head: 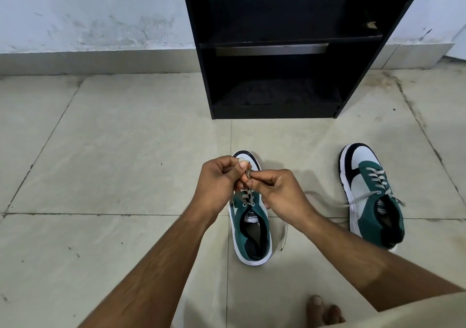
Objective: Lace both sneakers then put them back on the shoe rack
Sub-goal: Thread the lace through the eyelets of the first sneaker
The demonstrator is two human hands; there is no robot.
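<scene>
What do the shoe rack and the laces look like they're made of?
Shoe rack: probably laminated board, matte black; flat panels with square edges, one chipped spot showing lighter material. Laces: apparently flat woven fabric, grey-beige, limp where the loose ends lie.

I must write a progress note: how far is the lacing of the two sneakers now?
Done: the right sneaker looks laced, ends loose. In hand: the left hand and right hand pinch the lace above the middle sneaker. Left: finish it, then put both on the shoe rack, whose visible shelves are bare.
</scene>
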